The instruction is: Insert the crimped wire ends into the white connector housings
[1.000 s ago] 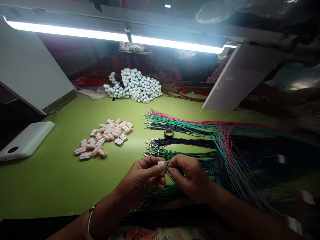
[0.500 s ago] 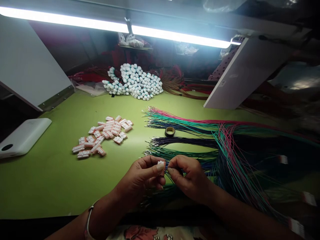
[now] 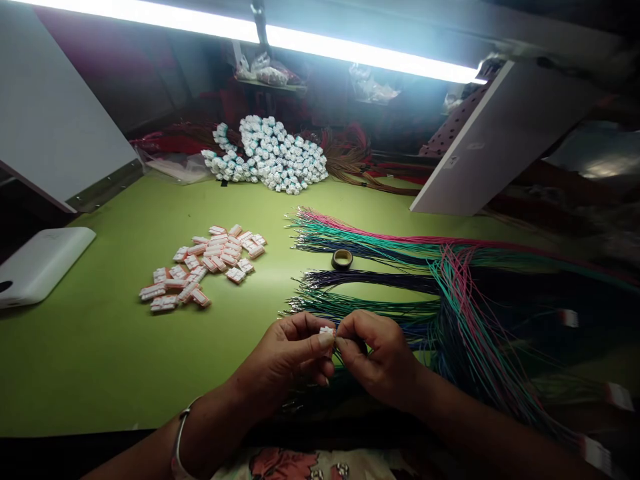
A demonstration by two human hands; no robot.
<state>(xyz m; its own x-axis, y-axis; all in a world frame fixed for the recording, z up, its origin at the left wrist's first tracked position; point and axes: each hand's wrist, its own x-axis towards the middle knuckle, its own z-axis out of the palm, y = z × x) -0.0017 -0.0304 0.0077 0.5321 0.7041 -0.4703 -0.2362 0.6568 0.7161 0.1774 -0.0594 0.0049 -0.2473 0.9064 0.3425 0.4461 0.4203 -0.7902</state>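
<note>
Your left hand [image 3: 287, 360] is clamped on a small white connector [image 3: 327, 331], thumb and forefinger closed on it, just above the near edge of the green mat [image 3: 110, 360]. Your right hand [image 3: 380, 360] meets it from the other side, its thumb and forefinger pinched shut on a thin wire [image 3: 361, 348] right at the connector's end. The wire itself is barely visible between your fingers.

Against the view from a second ago, your two pinches have drawn together. There was a narrow gap between the connector and your right fingertips then, and now they touch. Both hands sit at the same spot on the mat, and your grip on the connector has not changed.

Behind your right hand, the coloured wire bundles [image 3: 400, 310] lie fanned out as before, with green, pink and dark blue strands running off to the right. The tape ring [image 3: 342, 259] rests between two of the bundles, unmoved. The loose pile of red-and-white connectors [image 3: 205, 267] lies well to the left of your hands, and the heap of white plugs [image 3: 270, 163] sits at the far edge of the mat. Neither has been disturbed. The white box [image 3: 43, 263] lies at the far left. Your head has tipped down a little, so everything sits slightly higher in view.
</note>
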